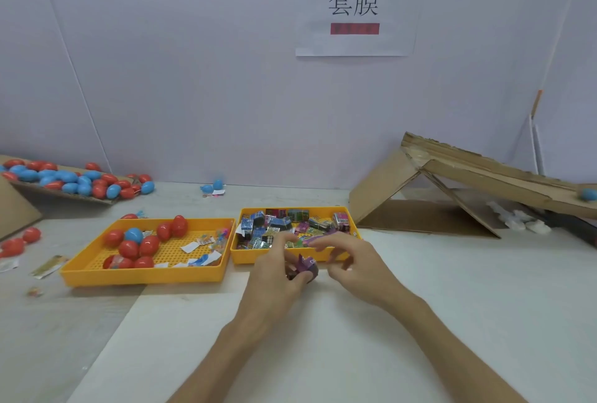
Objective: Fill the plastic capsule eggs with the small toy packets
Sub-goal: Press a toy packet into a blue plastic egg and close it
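Mid-bench [452,289], the left hand [274,270] pinches a purple packet [305,267] just before the yellow tray [245,259] of packets [277,224]. The right hand [352,260] beside it curls, blurred, grip unclear. Red and blue eggs [129,249] lie in the neighbouring tray [142,276]. A paper sign [355,5] hangs on the white wall [193,79].

The left hand [274,273] and right hand [355,260] are bare. So are both forearms [452,338] behind the fingers [324,242], down to the lower edge of the view. The forearms are slim. The fingers are long and thin, their tips blurred.
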A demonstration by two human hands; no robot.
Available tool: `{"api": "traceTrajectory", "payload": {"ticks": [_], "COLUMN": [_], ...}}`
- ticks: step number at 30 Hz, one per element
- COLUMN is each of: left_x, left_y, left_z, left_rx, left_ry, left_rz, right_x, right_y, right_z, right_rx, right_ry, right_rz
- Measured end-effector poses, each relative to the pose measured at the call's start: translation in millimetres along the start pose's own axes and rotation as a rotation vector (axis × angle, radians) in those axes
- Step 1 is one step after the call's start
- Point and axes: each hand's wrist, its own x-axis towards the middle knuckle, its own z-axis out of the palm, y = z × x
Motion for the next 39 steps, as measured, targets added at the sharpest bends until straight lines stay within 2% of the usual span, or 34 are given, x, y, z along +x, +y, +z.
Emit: {"api": "traceTrajectory", "payload": {"ticks": [2, 8, 12, 21, 27, 33, 36, 39], "left_x": [-0.4, -0.9, -1.4, 0.1, 1.9, 1.0, 2.0, 4.5], "left_y": [-1.2, -4.1, -6.0, -8.2, -7.4, -5.5, -4.2, -6.6], "left_z": [-0.1, 1.2, 3.0, 1.7, 1.7, -0.3, -0.2, -2.8], "left_rx": [-0.008, 0.026, 0.084, 0.134, 0.161, 0.18, 0.164, 0.241], "left_ry": [-0.011, -0.067, -0.126, -0.133, -0.146, -0.132, -0.054, 0.157], "left_rz": [0.003, 0.035, 0.079, 0.075, 0.032, 0.001, 0.029, 0.109], "right_x": [-3.7, -4.9, -5.2, -4.2, -2.9, -0.5, -1.0, -0.2], "right_y": [0.7, -2.8, -2.9, 2.7, 6.8, 13.0, 11.7, 11.8], "right_z": [0.6, 11.6, 12.0, 2.6, -3.2, -18.7, -17.0, -13.3], "right_rx": [-0.074, -0.122, -0.157, -0.17, -0.183, -0.164, -0.173, -0.189], "right_ry": [-0.029, -0.029, -0.04, -0.048, 0.024, 0.243, 0.262, 0.256], "right_rz": [-0.078, -0.164, -0.122, -0.029, 0.0, 0.05, 0.02, -0.012]}}
